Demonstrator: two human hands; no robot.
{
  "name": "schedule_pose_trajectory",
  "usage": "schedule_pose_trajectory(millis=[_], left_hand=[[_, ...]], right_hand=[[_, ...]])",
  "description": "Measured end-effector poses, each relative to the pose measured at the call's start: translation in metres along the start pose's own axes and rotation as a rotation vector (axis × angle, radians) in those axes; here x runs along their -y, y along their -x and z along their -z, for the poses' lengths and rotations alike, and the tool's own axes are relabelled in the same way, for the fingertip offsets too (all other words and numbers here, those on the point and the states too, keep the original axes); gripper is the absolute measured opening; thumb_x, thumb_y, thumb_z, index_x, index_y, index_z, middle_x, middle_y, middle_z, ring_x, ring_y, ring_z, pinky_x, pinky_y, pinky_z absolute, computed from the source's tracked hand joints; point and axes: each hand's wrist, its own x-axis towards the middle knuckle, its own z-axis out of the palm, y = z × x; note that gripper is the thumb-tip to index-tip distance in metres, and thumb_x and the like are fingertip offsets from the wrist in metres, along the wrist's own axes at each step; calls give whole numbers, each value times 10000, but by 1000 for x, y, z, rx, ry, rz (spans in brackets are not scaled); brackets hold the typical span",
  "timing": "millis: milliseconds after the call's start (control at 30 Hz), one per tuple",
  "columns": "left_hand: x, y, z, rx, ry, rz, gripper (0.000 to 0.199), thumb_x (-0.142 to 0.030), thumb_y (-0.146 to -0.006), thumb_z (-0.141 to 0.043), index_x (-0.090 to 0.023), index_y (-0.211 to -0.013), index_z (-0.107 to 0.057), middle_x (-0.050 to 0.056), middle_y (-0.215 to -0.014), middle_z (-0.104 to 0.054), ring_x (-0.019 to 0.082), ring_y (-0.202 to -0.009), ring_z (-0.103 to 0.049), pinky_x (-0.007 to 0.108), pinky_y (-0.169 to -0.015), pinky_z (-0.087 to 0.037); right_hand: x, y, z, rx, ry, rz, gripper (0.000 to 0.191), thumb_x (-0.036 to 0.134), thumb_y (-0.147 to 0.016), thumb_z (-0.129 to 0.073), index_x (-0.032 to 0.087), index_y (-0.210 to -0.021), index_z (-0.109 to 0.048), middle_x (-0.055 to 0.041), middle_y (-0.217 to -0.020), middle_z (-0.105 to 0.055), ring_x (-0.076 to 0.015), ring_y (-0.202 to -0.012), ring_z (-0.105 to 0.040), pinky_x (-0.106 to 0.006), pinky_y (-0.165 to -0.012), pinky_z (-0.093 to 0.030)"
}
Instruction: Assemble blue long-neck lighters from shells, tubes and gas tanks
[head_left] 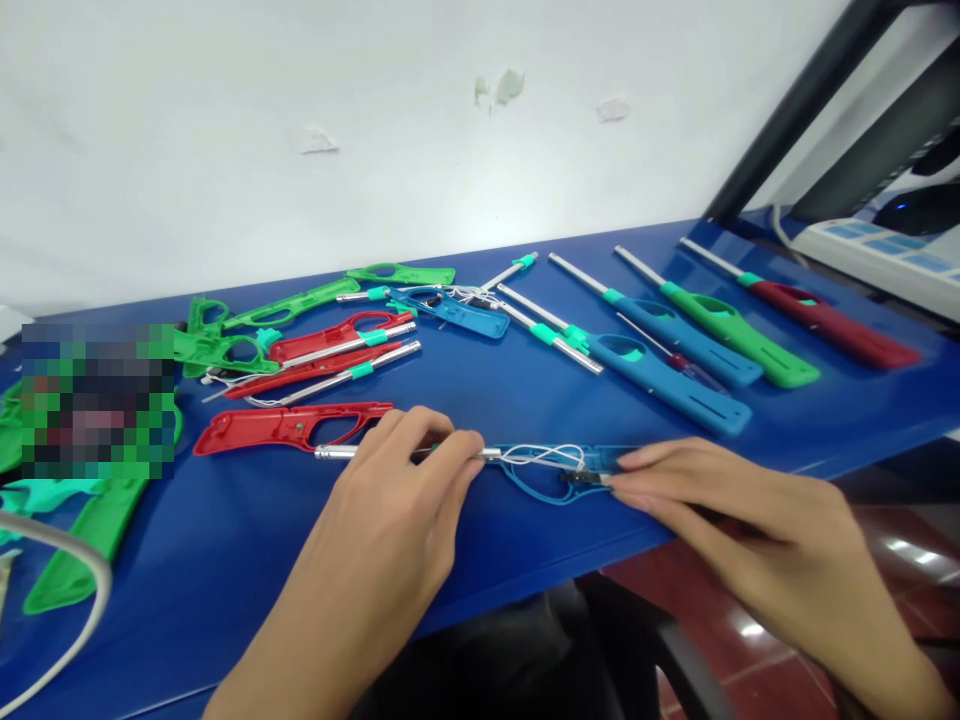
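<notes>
In front of me a blue lighter handle half lies with its inside facing up. My left hand is closed around a silver metal lighter tube, whose ends stick out on both sides of the fingers. Thin white wires loop from the tube over the blue handle half. At the right, my right hand pinches a small part with a black body, close above the handle. The right fingers hide the far end of that handle half. A red handle half lies just beyond my left hand.
Several assembled lighters lie at the right, with a screwdriver among them. Green handle halves and red ones cover the left side of the blue table. A white cable curves at left; a power strip sits far right.
</notes>
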Motion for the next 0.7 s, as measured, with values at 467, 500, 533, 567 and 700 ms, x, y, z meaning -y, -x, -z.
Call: schedule_pose_trajectory(millis=[467, 500, 533, 567, 700], left_hand=[[3, -4, -3, -3, -1, -59, 135, -170, -1088, -576, -221, -1107, -700, 29, -1078, -673, 194, -919, -652, 327, -774, -500], [4, -3, -3, -6, -10, -70, 140, -179, -1093, -570, -215, -1117, -704, 33, -1074, -673, 194, -917, -654, 327, -774, -501], [5, -3, -3, -8, -18, -80, 149, -189, -1099, -561, -208, -1125, -707, 37, -1070, -672, 191, -916, -655, 323, -778, -502], [5, -3, -3, -7, -22, -87, 160, -197, -1106, -551, -202, -1130, -709, 40, -1066, -670, 187, -919, -655, 316, -778, -504], [7, 0, -2, 10, -26, -86, 184, -216, -1118, -528, -201, -1162, -707, 50, -1092, -665, 174, -944, -657, 281, -752, -509]], right_hand=[[0, 1, 0, -4, 2, -31, 297, 147, -987, -721, 371, -1174, -776, 78, -1062, -816, -155, -1030, -769, -267, -914, -650], [1, 1, 0, -6, 2, -32, 293, 151, -986, -721, 372, -1169, -779, 78, -1060, -818, -156, -1023, -772, -268, -909, -654], [1, 1, 0, -6, 5, -34, 290, 154, -986, -720, 373, -1165, -784, 77, -1063, -820, -159, -1015, -775, -272, -902, -658], [1, 1, 1, -7, 9, -36, 287, 157, -986, -718, 372, -1163, -789, 74, -1068, -822, -164, -1004, -779, -278, -893, -663], [2, 1, 2, -7, 36, -29, 256, 174, -995, -701, 355, -1140, -808, 55, -1073, -825, -178, -979, -788, -289, -876, -673]])
